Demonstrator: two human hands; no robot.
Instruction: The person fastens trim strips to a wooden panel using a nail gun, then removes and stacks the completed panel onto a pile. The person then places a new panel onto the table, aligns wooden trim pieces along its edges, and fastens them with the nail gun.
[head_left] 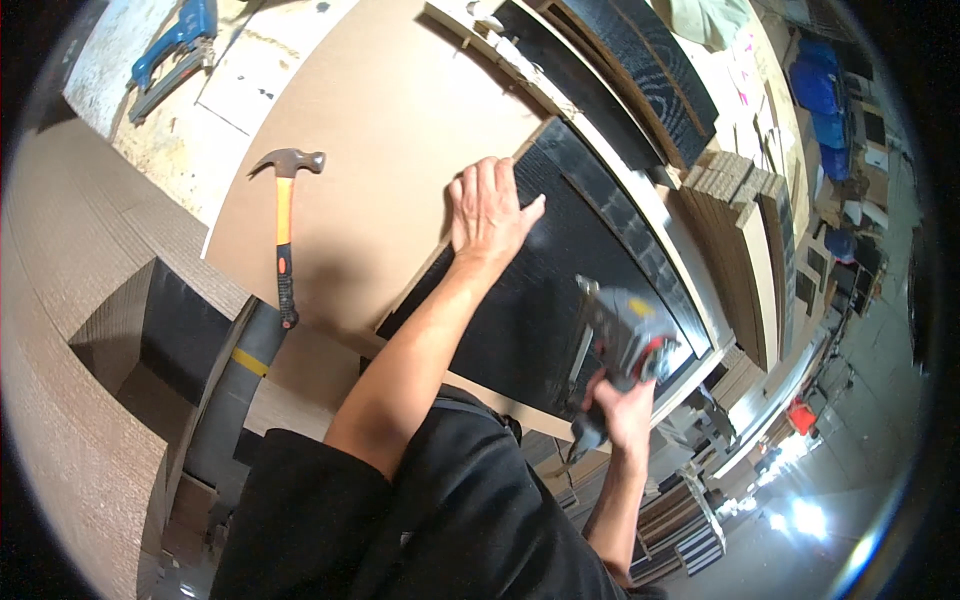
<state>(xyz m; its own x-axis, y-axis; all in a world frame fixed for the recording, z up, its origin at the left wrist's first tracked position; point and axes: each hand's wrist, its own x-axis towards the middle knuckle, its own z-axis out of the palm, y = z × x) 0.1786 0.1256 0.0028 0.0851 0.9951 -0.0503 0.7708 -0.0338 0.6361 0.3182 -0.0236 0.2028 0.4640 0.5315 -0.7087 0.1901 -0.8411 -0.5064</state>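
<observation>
A black wood-grain panel (pixel 480 320) with pale edges lies before me. My left hand (pixel 487 215) rests at its upper left edge, fingers stretched out and thumb apart on the black surface. In my right hand (pixel 626 410) is a grey and black nail gun (pixel 632 318), its handle wrapped by my fingers. It is slightly blurred, and its nose is over the right part of the panel; whether it touches the surface, I cannot tell. A claw hammer (pixel 285 225) with an orange and black handle lies left of my left hand on a brown board (pixel 400 90).
A blue staple gun (pixel 178 55) lies at the far left. Pale wooden strips (pixel 500 60) run along the panel's far side. Stacked boards (pixel 735 230) stand to the right. Near the left is a dark roll with a yellow band (pixel 248 362), beside a black-sided box (pixel 185 330).
</observation>
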